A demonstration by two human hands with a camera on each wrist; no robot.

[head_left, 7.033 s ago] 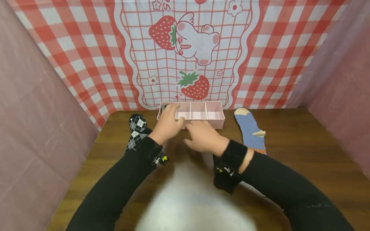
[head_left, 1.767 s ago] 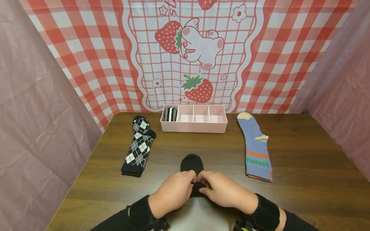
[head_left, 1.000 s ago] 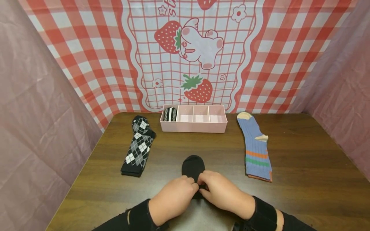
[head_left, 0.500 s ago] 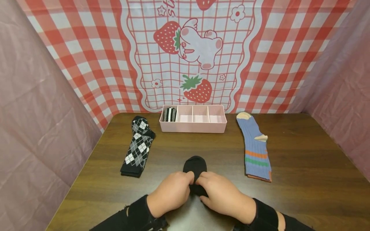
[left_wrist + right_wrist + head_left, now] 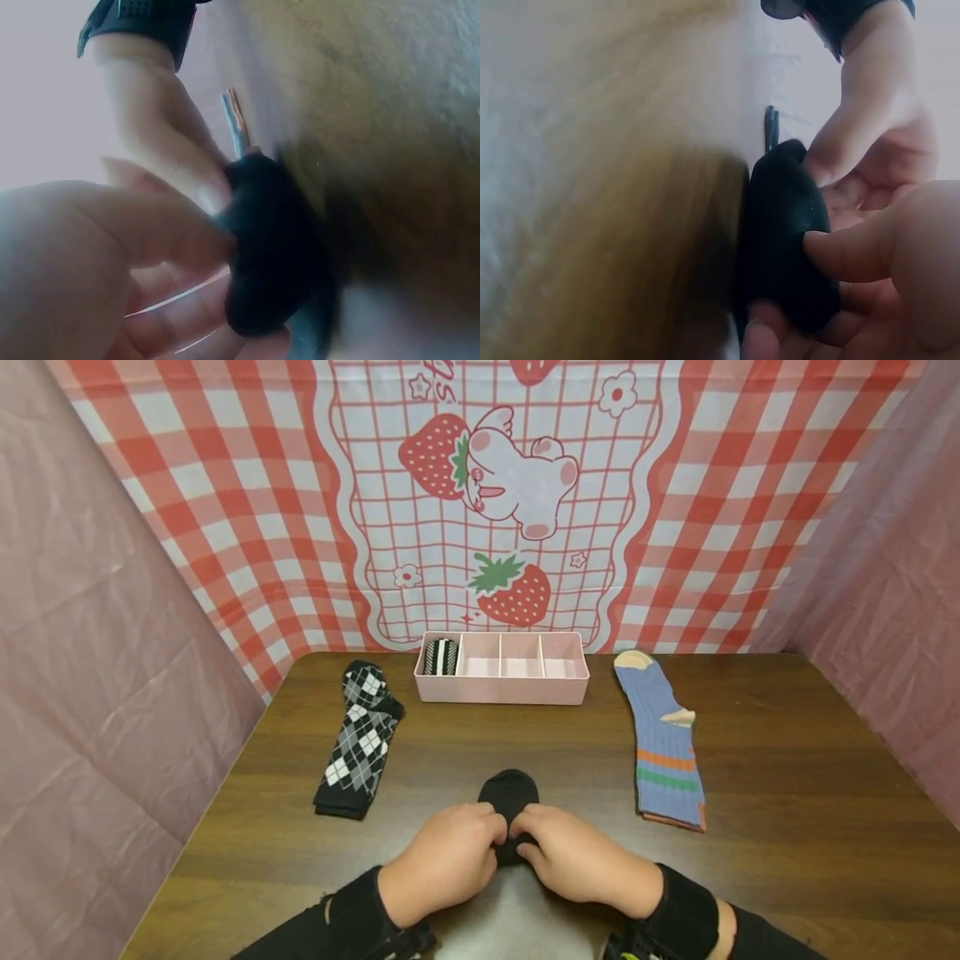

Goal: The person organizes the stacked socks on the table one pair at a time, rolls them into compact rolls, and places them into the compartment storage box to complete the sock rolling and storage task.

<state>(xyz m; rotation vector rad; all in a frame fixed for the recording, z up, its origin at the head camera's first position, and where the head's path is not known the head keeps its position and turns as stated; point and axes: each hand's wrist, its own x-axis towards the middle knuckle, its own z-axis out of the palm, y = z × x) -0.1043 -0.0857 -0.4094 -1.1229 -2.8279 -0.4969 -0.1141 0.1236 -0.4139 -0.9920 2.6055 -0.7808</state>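
Observation:
In the head view a black sock (image 5: 510, 789) lies near the table's front, its rounded end pointing away from me. My left hand (image 5: 447, 858) grips its near part from the left. From the right, my right hand (image 5: 581, 862) pinches it between curled fingers and thumb. Both wrist views show the sock as a thick bundle; in the left one the black bundle (image 5: 270, 240) has thumbs on its near side and fingers partly under it. The fingers cover much of the sock's near part in the head view.
At the back stands a pink divided box (image 5: 501, 690), a rolled striped black-and-white sock (image 5: 441, 657) in its leftmost compartment. Argyle socks (image 5: 360, 743) lie flat on the left, blue socks (image 5: 663, 743) with orange and green stripes on the right. A checked cloth (image 5: 247, 510) hangs behind.
Both hands have come back from the box to the black sock. Over the last two seconds its rounded end has shifted slightly right and nearer, with the fingers shifting their hold on it.

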